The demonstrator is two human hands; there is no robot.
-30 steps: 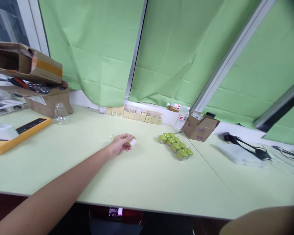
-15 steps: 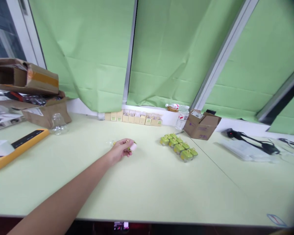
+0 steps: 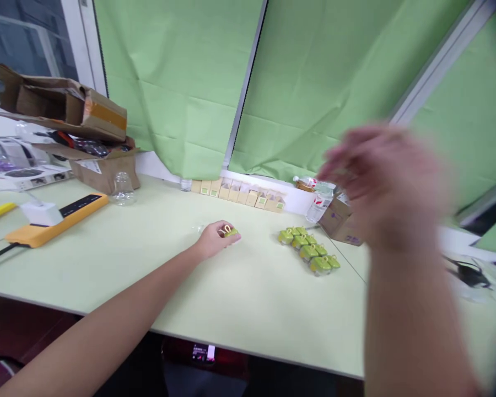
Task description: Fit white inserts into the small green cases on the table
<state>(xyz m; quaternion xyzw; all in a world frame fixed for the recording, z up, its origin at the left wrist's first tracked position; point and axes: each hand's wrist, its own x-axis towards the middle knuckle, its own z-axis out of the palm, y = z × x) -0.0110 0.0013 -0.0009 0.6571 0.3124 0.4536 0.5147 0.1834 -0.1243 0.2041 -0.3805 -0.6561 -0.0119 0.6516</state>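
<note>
My left hand (image 3: 217, 239) is closed around a small green-lidded container (image 3: 232, 232) with a pale loop on top, low over the middle of the table. Most of the container's body is hidden by the fingers. Raised at the right and smeared by motion, my right hand (image 3: 391, 179) is close to the camera; its fingers cannot be made out clearly. Between the hands, several matching green-lidded containers (image 3: 308, 251) stand in a two-wide block. A small clear plastic piece (image 3: 197, 227) lies just behind my left hand.
Small beige boxes (image 3: 242, 194) line the window wall. Clear bottles (image 3: 319, 207) and a cardboard box (image 3: 339, 222) stand back right. An orange power strip (image 3: 76, 216), a clear jar (image 3: 123, 190) and stacked cartons (image 3: 105, 171) occupy the left. The table's front edge (image 3: 248, 351) runs below.
My right hand has come into view at the right. The container in my left hand now shows its green lid and loop uppermost. The camera view has turned left.
</note>
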